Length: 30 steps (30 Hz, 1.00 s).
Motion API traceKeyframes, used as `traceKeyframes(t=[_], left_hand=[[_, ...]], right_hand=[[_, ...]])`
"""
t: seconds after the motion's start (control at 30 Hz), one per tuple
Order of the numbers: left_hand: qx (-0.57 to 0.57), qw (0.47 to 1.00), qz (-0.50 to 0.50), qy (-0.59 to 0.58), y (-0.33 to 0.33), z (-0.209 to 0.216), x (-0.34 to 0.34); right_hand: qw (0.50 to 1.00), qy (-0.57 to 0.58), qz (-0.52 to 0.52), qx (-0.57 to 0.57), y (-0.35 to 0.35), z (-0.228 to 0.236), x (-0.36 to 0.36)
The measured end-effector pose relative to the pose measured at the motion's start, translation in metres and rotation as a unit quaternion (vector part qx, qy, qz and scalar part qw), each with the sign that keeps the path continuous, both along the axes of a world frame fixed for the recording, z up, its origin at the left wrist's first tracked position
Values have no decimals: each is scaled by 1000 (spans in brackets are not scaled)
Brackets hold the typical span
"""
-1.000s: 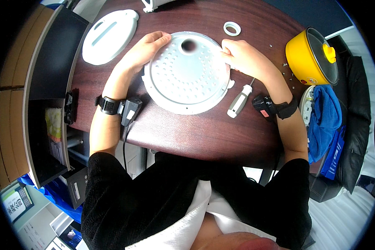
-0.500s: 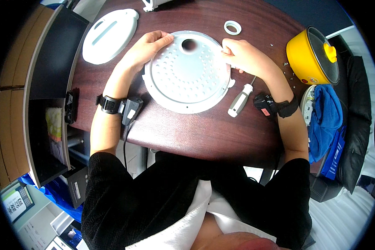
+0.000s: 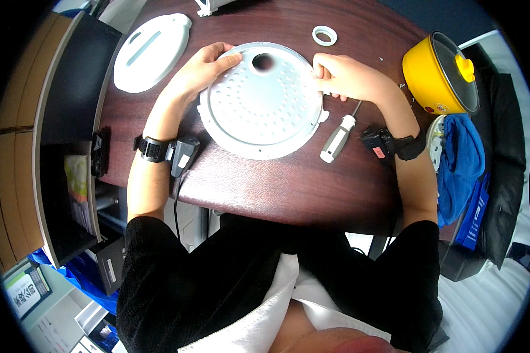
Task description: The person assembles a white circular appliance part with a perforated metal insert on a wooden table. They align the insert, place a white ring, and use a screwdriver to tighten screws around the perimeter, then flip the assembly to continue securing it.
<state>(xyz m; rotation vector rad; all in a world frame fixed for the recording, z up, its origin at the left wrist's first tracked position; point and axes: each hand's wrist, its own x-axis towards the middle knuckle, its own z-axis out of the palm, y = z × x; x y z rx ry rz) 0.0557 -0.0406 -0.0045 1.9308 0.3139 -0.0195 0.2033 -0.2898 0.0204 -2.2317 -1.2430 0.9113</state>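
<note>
The pale dimpled disc (image 3: 262, 115) was, as I saw it, over the brown table (image 3: 265, 191); the left hand (image 3: 205, 72) gripped its upper-left rim, the right hand (image 3: 350, 77) its upper-right edge, fingers curled. A screwdriver (image 3: 338, 140) lay nearby.

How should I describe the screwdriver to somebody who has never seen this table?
On the dark table, find the dotted white disc. Right of it, the screwdriver lies slantwise, shaft pointing away. Its slim shape and grey-and-white handle set it apart from the disc.
</note>
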Motion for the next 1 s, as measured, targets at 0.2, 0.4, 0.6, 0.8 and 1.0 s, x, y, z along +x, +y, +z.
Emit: traceKeyframes(t=[0.2,0.4,0.6,0.8,1.0], left_hand=[[6,1000,-3,-5,2,-4,1],[22,1000,6,-20,0,-4,1],[54,998,-5,-33,1,-5,1],[59,998,-2,-37,3,-8,2],[68,997,-3,-41,2,-8,2]], right_hand=[[997,15,42,-60,-4,12,3],[996,37,46,-61,-6,9,6],[995,20,55,-83,-5,10,4],[996,30,68,-58,-6,8,7],[994,-11,102,-22,-7,5,10]])
